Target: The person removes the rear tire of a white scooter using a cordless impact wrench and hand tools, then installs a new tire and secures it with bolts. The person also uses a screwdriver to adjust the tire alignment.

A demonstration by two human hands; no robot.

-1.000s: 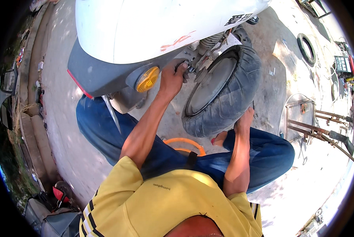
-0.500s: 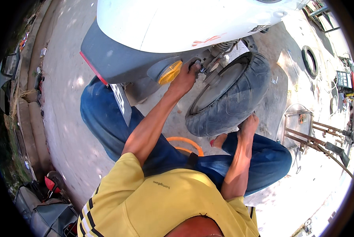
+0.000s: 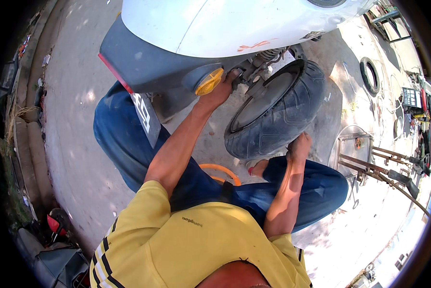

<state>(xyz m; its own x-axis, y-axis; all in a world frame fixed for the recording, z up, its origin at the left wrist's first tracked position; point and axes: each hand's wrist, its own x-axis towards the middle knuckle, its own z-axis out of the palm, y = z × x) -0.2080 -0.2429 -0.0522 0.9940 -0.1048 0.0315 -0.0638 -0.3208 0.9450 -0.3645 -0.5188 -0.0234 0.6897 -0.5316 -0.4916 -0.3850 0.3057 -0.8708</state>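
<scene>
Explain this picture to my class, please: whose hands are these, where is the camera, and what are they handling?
No robot here: each grip is a bare human hand. A fisheye camera worn on the head looks down, so straight edges bend. The left grip is beside the amber turn signal of a scooter, near the tilted wheel; what it holds, if anything, is too hidden to tell. The right grip is at the wheel's lower edge. A loose tyre lies farther off on the concrete, to the right.

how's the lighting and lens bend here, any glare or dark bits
Head view: glare washes out the ground at lower right; head view: the wheel looks shaded yet clear; head view: the curb at left bows outward, and the corners go black.
</scene>
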